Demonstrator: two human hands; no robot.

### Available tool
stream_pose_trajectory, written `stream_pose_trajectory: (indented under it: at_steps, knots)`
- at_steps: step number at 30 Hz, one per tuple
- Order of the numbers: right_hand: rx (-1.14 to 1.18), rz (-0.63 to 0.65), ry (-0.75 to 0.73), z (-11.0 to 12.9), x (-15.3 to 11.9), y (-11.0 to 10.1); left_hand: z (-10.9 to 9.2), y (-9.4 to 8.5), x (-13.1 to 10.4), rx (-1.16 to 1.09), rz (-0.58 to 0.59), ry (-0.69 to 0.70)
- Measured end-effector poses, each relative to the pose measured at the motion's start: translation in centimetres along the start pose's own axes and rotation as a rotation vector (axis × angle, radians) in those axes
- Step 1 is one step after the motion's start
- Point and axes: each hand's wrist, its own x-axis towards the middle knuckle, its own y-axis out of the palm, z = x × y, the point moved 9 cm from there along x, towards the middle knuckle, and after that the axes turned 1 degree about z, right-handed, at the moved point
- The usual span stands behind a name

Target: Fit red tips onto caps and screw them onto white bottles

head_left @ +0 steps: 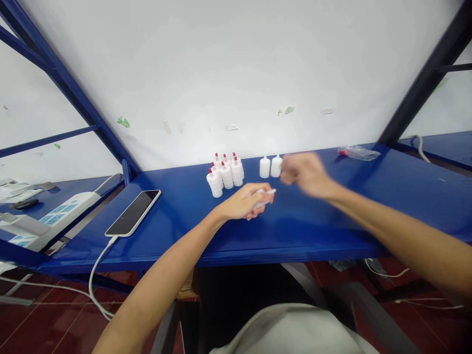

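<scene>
Illumination is bright and diffuse; no source is visible. The wall [236, 73] is evenly lit. Relative to the phone [134, 212]: pale glare lies on the table [177, 236] to its right; the floor [40, 324] below it is dim. Motion blur smears the right hand [304, 173]. Wide-angle distortion stretches the frame edges.

Blue table [177, 216] — btls [226, 174], phone [133, 213], plastic bag [359, 153]

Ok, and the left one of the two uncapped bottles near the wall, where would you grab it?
I'd pinch the left bottle around its round body, below the narrow tip, coming from the front left: it stands upright, with the other uncapped bottle close on its right and the wall behind.
</scene>
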Motion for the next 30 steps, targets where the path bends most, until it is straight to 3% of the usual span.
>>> stream_pose_trajectory:
  at_steps: [3,4,5,7,10,13,21,25,30]
  knots:
    - [0.098,-0.391,-0.074,0.9,0.7,-7.2,1.0,-1.5,-0.3,-0.042,-0.062,-0.021]
    - [0.066,-0.405,-0.071,0.7,1.0,-8.5,1.0,-2.4,-0.2,-0.042,-0.137,0.012]
    - [0.011,-0.336,-0.028,-0.1,1.5,-8.8,1.0,-3.2,-0.2,-0.031,-0.214,0.046]
    - [-0.215,-0.189,0.035,-2.1,2.1,-8.5,1.0,-4.1,-0.1,0.037,-0.315,0.09]
    - [-0.559,0.073,0.085,-5.9,2.3,-6.4,0.7,-4.0,0.1,0.17,-0.339,0.124]
    - [-0.649,0.228,0.133,-9.1,2.4,-4.6,0.2,-3.5,0.3,0.224,-0.326,0.15]
    - [-0.616,0.18,0.282,-11.5,2.2,-4.2,-0.7,-2.9,3.1,0.308,-0.274,0.177]
    - [-0.649,0.16,0.275,-11.6,2.1,-3.6,-0.9,-3.0,4.0,0.409,-0.346,0.228]
    - [-0.766,0.159,0.295,-12.3,2.3,-3.3,-0.8,-2.9,3.5,0.463,-0.415,0.267]
